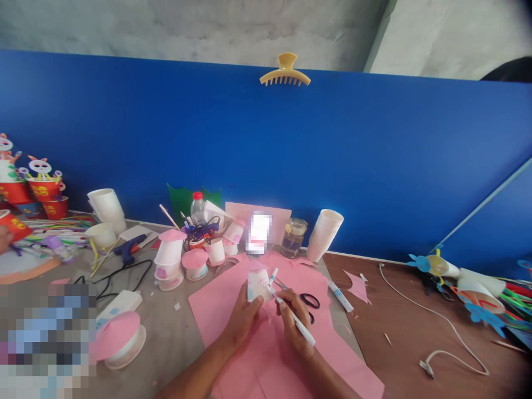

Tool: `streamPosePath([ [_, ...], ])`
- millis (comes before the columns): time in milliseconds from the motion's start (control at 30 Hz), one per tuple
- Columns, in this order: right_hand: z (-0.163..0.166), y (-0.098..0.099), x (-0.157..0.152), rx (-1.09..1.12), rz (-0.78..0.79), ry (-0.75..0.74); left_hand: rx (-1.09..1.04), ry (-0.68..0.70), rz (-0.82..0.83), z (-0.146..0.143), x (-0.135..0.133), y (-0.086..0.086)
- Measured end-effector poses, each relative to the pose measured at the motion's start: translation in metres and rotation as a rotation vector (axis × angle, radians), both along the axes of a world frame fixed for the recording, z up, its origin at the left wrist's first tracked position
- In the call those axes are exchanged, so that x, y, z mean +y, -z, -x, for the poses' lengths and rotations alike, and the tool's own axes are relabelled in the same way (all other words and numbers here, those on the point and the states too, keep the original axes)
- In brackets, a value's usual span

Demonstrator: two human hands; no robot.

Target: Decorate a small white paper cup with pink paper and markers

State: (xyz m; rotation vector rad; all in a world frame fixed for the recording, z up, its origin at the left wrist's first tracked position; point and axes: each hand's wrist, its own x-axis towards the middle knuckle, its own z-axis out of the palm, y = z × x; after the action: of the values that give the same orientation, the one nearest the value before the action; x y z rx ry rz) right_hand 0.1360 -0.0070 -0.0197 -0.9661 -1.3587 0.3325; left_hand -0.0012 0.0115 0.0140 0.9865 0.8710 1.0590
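Observation:
My left hand is closed around a small white paper cup with faint coloured marks on it. In my right hand a white marker pen is gripped, its tip close to the cup's right side; whether it touches I cannot tell. A short white-and-blue piece shows just above the tip. Beneath both hands lie sheets of pink paper. Black-handled scissors rest beside my right hand, partly hidden by it. Another marker lies at the paper's right edge.
Behind the paper stand a blurred phone, a glass jar and stacked paper cups. Pink-topped cups and a glue gun are on the left. A white cable curls on the right. Another person's hand shows far left.

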Motion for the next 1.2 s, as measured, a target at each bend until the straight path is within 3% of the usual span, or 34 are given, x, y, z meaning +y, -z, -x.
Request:
streamPosePath([
  [333,0.001,0.001,0.003,0.087,0.056,0.030,-0.037,0.028,0.005,-0.001,0.003,0.006],
  [1200,-0.001,0.004,0.004,0.042,0.080,0.021,-0.047,-0.017,-0.034,0.001,0.007,0.021],
])
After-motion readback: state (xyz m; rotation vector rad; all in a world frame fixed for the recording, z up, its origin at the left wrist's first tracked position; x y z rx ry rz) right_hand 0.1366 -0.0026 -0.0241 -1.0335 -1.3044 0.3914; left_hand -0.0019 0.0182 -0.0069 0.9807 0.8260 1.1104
